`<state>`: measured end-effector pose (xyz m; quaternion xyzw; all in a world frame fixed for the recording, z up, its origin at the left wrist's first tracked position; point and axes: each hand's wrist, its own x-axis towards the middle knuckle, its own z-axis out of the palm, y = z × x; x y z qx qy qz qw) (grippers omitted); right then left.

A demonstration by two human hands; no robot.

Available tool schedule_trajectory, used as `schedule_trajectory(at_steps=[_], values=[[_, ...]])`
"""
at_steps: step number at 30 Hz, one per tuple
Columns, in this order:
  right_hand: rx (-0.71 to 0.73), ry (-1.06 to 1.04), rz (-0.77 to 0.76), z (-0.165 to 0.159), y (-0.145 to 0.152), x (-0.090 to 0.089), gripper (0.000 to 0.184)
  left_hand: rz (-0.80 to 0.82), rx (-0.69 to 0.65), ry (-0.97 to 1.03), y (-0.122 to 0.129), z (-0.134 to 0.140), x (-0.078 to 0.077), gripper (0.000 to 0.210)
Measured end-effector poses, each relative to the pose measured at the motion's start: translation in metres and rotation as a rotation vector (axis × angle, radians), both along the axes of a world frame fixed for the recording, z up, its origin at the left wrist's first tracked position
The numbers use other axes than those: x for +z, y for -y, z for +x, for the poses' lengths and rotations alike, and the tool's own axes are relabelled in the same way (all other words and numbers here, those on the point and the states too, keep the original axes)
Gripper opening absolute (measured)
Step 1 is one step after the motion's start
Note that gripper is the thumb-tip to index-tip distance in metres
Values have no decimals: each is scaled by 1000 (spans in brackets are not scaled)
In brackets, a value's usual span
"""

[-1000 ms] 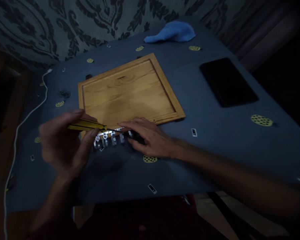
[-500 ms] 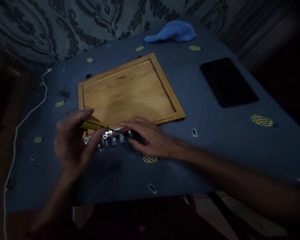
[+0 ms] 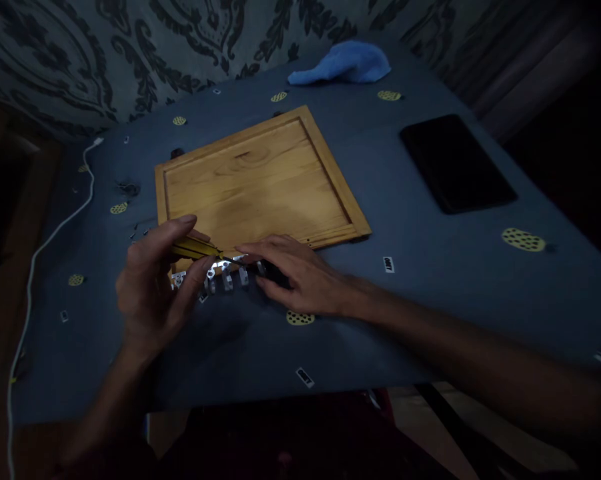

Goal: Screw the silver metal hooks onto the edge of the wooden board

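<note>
My left hand (image 3: 153, 287) is closed around the yellow-and-black handle of a screwdriver (image 3: 195, 249), whose shaft slants down to the right. Under the shaft, a shiny metal hook rail (image 3: 226, 273) lies along the near edge of a framed wooden panel (image 3: 250, 180), its hooks jutting toward me. My right hand (image 3: 303, 275) grips the rail's right end, index finger on top and thumb lower down. The screwdriver's tip is in shadow by these fingers, so its exact contact is hidden.
A blue cloth (image 3: 347, 63) lies at the back of the table and a black tablet-like slab (image 3: 457, 163) at the right. Along the left runs a white cable (image 3: 55, 233). Several small dark screw-like bits (image 3: 139, 230) lie left of the panel.
My left hand has shifted slightly right and turned on the screwdriver handle, uncovering the small bits at the left. The right hand and the panel stay about where they were.
</note>
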<state>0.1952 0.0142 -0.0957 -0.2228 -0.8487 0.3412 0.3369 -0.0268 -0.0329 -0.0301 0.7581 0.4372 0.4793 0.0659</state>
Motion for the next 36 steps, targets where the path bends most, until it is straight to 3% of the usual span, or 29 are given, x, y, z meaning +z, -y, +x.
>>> schedule_trajectory(at_steps=[22, 30, 36], values=[[21, -15, 7, 0, -1, -2, 49, 15, 42, -73, 3, 2, -5, 73], [18, 20, -13, 0, -1, -2, 50, -127, -89, -38, 2, 2, 4, 70], [22, 4, 17, 0, -2, -4, 47, -123, -123, -61, 1, 1, 4, 72]])
